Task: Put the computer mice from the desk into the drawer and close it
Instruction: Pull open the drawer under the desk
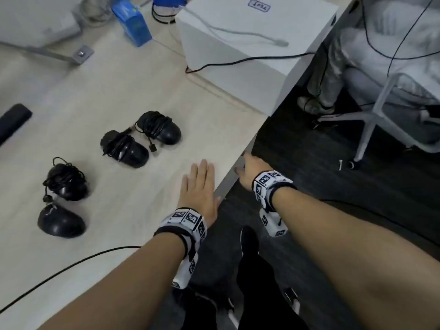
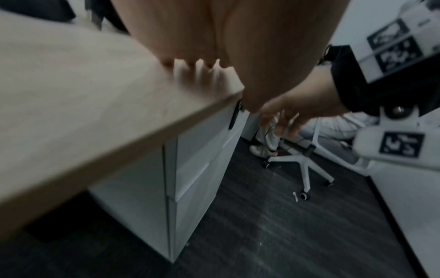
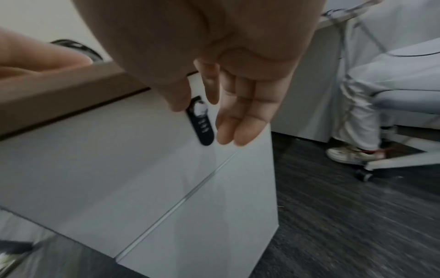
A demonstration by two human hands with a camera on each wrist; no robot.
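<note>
Four black mice [image 1: 123, 148] on pale wood-grain desk [image 1: 133, 91]. Beside desk: white drawer unit [image 3: 133, 159], black lock plate [image 3: 201, 124]. Wristbands [image 1: 188, 221] black-and-white checked markers.

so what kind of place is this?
Looks like an office: a desk with wired mice on it, a drawer unit under it, and a swivel chair on dark flooring.

- A white box [image 1: 250, 44] at the desk's far end, with 1 grey cable [image 1: 238, 32] draped across its top.
- A blue carton [image 1: 132, 22] (blurred).
- A white swivel chair [image 1: 371, 120] on dark floor [image 1: 333, 210].
</note>
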